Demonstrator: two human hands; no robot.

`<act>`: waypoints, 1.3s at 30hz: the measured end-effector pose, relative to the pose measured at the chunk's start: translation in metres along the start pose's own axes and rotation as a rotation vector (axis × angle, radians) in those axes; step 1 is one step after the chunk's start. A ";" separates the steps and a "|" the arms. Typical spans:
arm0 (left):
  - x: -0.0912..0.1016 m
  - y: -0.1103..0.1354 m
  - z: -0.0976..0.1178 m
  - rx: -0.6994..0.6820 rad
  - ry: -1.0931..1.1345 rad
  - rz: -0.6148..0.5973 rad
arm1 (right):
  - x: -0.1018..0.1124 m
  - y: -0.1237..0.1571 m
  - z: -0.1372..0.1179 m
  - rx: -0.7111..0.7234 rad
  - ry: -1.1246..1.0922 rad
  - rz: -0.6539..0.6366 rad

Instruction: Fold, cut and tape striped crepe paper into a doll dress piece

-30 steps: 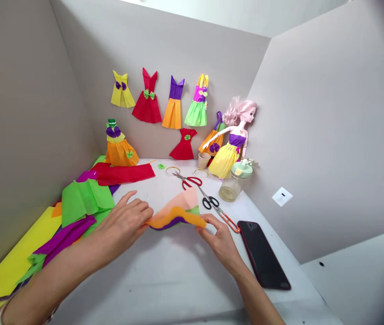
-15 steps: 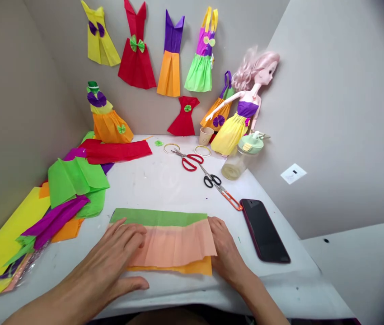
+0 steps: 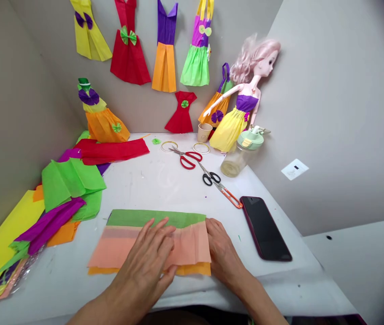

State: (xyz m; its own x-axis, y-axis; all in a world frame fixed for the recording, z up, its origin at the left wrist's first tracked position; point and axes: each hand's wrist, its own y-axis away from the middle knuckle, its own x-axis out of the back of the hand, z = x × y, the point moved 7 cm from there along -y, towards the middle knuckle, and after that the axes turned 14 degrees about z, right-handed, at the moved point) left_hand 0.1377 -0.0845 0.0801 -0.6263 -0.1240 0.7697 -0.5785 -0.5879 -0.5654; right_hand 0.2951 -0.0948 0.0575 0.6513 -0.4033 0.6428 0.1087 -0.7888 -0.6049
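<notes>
Green, peach and orange crepe paper (image 3: pixel 188 243) lies in a flat stack on the white table (image 3: pixel 151 185), close to our side. The green strip sticks out at the far edge, and the orange strip sticks out at the near edge. Our left hand (image 3: pixel 147 257) is pressed flat on the peach paper, with its fingers spread apart. Our right hand (image 3: pixel 224 250) lies on the right end of the stack and pinches nothing. Its fingers look close together, but we can't be quite sure from this view.

Past the stack are red scissors (image 3: pixel 187 158), black-handled scissors (image 3: pixel 208 178) and orange snips (image 3: pixel 227 195). A black phone (image 3: pixel 264 228) lies to the right of our right hand. A heap of bright paper (image 3: pixel 72 180) sits to the left. Paper dresses (image 3: pixel 127 54) hang on the wall, and a pink-haired doll (image 3: pixel 246 90) in a yellow and purple paper dress leans in the corner beside a clear bottle (image 3: pixel 234 162).
</notes>
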 end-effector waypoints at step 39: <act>0.029 0.074 -0.085 0.107 0.080 -0.354 | 0.003 -0.002 0.006 -0.071 -0.144 -0.043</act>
State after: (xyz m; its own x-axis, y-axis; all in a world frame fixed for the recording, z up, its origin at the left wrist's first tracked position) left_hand 0.0322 -0.0638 0.0357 -0.4386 0.1626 0.8839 -0.7114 -0.6637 -0.2309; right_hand 0.3019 -0.0919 0.0577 0.7487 -0.3017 0.5903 0.0888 -0.8367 -0.5403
